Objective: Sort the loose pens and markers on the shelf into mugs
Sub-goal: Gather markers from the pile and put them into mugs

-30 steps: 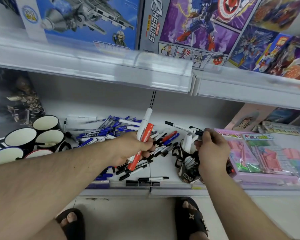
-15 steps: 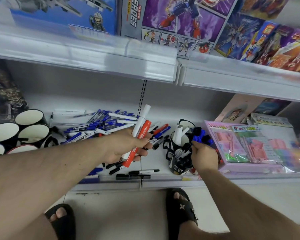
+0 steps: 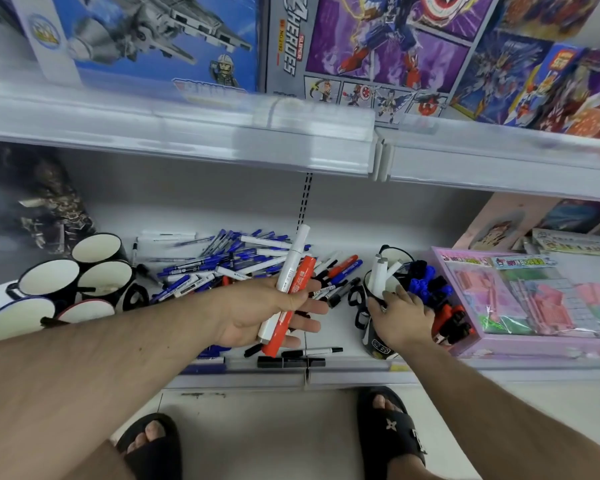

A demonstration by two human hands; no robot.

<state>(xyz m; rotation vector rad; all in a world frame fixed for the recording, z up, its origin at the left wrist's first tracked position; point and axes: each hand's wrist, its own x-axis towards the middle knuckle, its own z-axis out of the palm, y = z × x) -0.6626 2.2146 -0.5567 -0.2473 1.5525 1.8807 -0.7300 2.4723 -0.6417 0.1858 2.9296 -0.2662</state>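
Your left hand (image 3: 257, 315) holds two markers side by side, a white marker (image 3: 289, 271) and a red marker (image 3: 293, 299), with the thumb pressed over them and the fingers (image 3: 309, 308) loosely spread beneath. Their long axes run steeply up and slightly to the right, upper ends pointing at the back of the shelf (image 3: 326, 374) and lower ends toward its front lip. You hold them above the loose pile of pens (image 3: 222, 261), mostly blue and white, which lies across the middle of the shelf.

Half a second ago your right hand (image 3: 400, 318) gripped the black mug (image 3: 378, 337) lower down; now it rests higher, fingers curled against the rim, where white markers (image 3: 378, 277) stand upright. The two markers in your left hand have kept the same tilt.

Just right of that mug stand bundles of blue, black and red markers (image 3: 437, 292), touching a pink toy box (image 3: 534, 306). At far left sits a cluster of empty mugs (image 3: 84, 275), white inside. Toy boxes (image 3: 361, 46) line the shelf above.
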